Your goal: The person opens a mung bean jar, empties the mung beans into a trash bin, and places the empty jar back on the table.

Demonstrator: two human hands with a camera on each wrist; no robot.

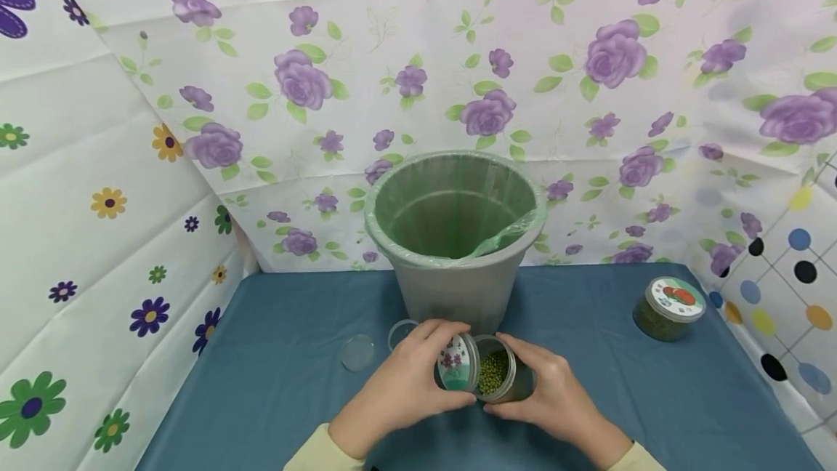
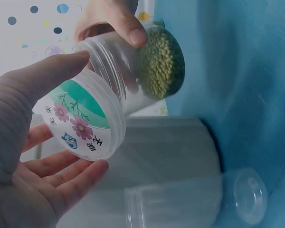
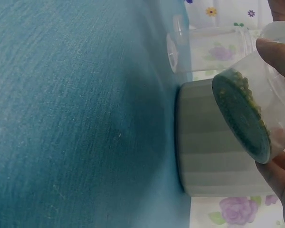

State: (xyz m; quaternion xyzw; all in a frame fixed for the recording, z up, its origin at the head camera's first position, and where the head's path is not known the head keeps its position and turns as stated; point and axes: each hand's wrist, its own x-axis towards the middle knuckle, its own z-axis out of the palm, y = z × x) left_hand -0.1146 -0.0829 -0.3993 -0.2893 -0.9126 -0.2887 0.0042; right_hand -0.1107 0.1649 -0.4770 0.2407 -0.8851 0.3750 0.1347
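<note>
My left hand (image 1: 418,369) grips a round screw lid (image 2: 80,123) by its edge, thumb on one side and fingers on the other. The lid has a label with pink flowers on white and green. Beside it my right hand (image 1: 549,387) holds a clear plastic jar (image 3: 275,99), tilted with its mouth toward the lid. Green mung beans (image 1: 492,371) fill its lower part. The lid stands on edge right at the jar's rim, leaving the mouth uncovered toward the head camera.
Behind the hands stands a large grey bin (image 1: 458,289) with a green liner. An empty clear jar (image 3: 211,50) and a clear lid (image 1: 358,352) sit left of it on the blue tablecloth (image 1: 294,376). A lidded jar (image 1: 667,309) with a tomato label is far right.
</note>
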